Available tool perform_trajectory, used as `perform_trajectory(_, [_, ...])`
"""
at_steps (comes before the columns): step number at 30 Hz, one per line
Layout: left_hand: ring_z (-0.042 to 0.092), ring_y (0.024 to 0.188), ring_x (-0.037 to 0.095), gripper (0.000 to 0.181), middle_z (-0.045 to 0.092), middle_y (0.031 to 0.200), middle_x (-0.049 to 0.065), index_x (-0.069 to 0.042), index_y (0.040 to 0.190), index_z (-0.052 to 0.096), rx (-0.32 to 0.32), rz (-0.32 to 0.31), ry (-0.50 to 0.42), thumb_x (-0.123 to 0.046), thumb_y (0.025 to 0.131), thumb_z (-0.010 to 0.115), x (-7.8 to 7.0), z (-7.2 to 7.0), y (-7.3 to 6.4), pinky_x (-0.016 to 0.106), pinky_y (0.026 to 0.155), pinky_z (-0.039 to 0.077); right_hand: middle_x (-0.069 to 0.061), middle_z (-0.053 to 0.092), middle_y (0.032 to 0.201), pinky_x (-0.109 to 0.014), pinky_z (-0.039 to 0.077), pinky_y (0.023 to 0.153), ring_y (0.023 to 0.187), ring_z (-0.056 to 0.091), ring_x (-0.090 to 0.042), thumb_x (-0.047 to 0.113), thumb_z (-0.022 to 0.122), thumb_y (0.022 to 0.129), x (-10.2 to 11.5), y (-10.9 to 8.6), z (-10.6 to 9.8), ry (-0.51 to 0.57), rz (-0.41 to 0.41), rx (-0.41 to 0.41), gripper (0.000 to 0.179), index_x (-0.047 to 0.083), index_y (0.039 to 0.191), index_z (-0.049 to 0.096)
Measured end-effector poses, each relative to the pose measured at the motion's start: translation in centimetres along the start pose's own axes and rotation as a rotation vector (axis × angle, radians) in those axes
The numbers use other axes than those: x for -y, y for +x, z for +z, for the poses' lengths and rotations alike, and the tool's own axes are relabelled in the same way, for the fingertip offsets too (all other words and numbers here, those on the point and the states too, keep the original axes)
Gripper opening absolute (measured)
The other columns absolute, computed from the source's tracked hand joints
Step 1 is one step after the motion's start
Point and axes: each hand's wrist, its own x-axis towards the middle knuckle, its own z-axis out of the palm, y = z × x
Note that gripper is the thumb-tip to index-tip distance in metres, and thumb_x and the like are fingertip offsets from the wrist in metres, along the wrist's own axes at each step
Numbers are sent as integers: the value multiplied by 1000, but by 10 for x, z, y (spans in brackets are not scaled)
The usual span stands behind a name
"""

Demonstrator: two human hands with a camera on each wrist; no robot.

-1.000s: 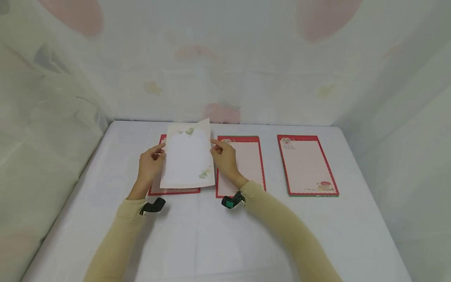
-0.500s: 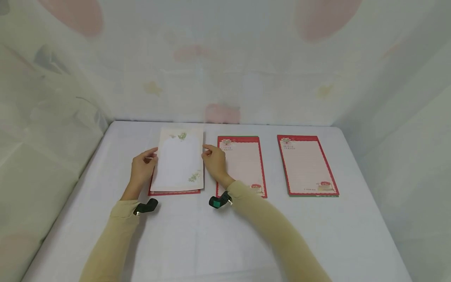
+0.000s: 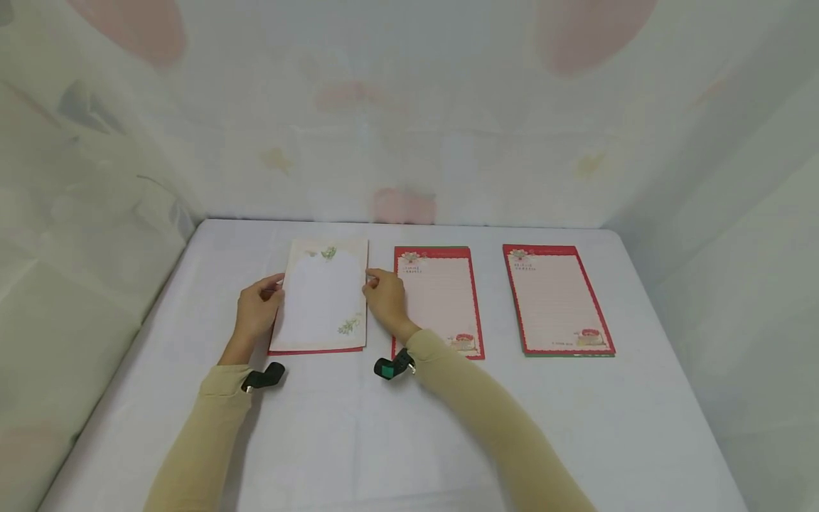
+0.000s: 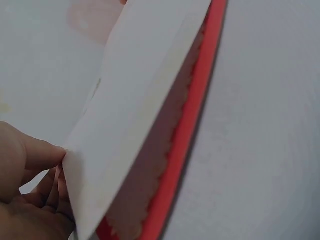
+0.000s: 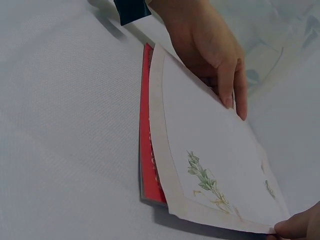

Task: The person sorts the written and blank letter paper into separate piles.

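A cream sheet of stationery paper (image 3: pixel 323 299) with green leaf prints lies over the left red-bordered stack. In the head view my left hand (image 3: pixel 257 309) pinches its left edge, thumb and fingers at the paper. On the opposite side my right hand (image 3: pixel 387 299) pinches the right edge. The left wrist view shows the sheet (image 4: pixel 130 110) bowed, its near edge raised above the red border (image 4: pixel 185 135) of the stack. In the right wrist view, a strip of red border (image 5: pixel 147 145) shows past the sheet, and the left hand (image 5: pixel 210 55) is at the far edge.
A middle red-bordered stack of letter paper (image 3: pixel 438 299) lies beside my right hand, partly under the forearm. Farther right is another such stack (image 3: pixel 559 302), with green at its lower edge. A white cloth covers the table (image 3: pixel 333 441), and curtains (image 3: pixel 409 107) stand around it.
Both hands have moved left and down with the cream sheet, from above the gap between stacks onto the left stack. Its raised top corner has levelled. Less red border now shows below it.
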Motion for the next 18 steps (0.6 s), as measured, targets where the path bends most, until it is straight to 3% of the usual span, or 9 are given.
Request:
perform_trajectory(12, [56, 110, 33, 41, 60, 122, 24, 1, 136, 58, 12, -42, 34, -10, 97, 51, -2, 2, -1, 38, 93, 42, -6, 71, 84, -25, 47, 72, 76, 57, -13, 6, 70, 86, 5, -2, -1, -120, -38, 48, 30, 0, 116, 72])
perform_trajectory(18, [55, 109, 35, 41, 58, 118, 26, 4, 135, 57, 8, -30, 56, -9, 96, 52, -3, 2, -2, 39, 92, 41, -6, 70, 83, -27, 48, 73, 77, 58, -15, 6, 69, 86, 7, -2, -2, -171, -61, 55, 31, 0, 116, 72])
